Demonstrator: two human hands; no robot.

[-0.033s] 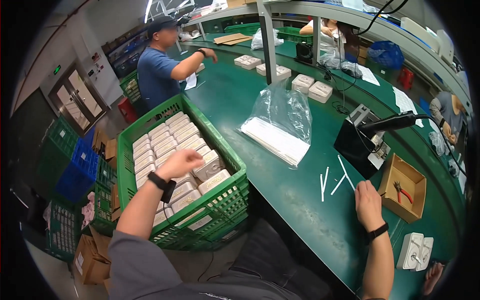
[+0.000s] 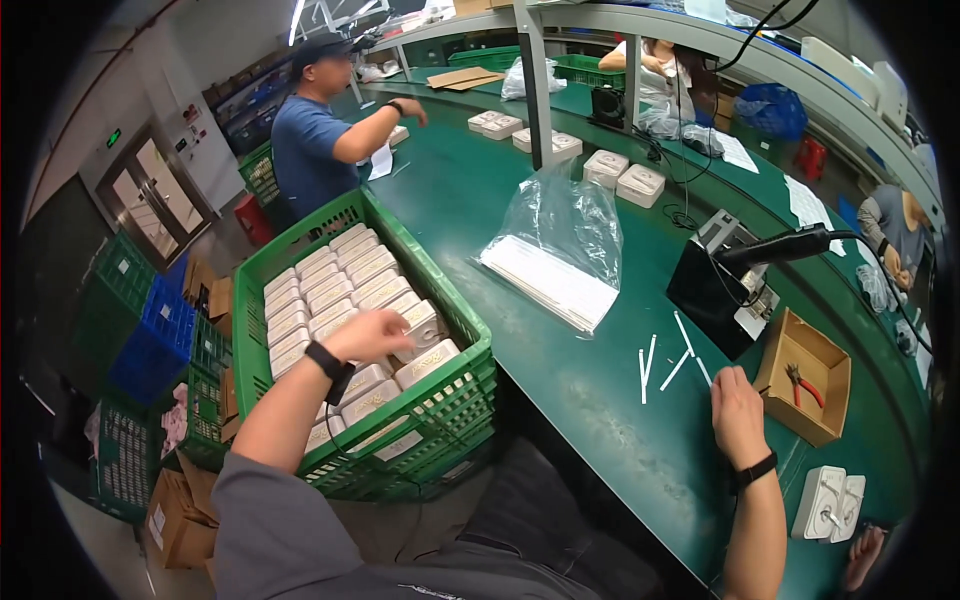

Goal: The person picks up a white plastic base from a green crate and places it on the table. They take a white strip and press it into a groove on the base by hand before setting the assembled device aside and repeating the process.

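1. Along the right of the view, the long green workbench (image 2: 560,400) curves away. It is the shared work surface, so everything stands within arm's reach of its edge.
2. Beside the bench on the person's left, a green plastic crate (image 2: 470,330) sits low, its rim just under the bench top. Small white boxes (image 2: 330,285) fill it in tight rows, lying flat so that they pack closely and each can be lifted out from above.
3. Farther along the bench, a clear plastic bag (image 2: 570,215) stands open over a flat stack of white sheets (image 2: 550,280), probably so that a sheet slides out easily.
4. A black device (image 2: 715,290) stands past the bag, near an open cardboard box (image 2: 805,375) holding red-handled pliers (image 2: 805,385).
5. The left hand (image 2: 372,335) reaches down into the crate, fingers curled over one white box (image 2: 420,320) near the corner closest to the bench. They touch it, though I cannot tell if the grip is closed.
6. The right hand (image 2: 738,415) rests on the bench, fingers loosely bent and holding nothing, just beside thin white strips (image 2: 665,360) lying scattered on the green.
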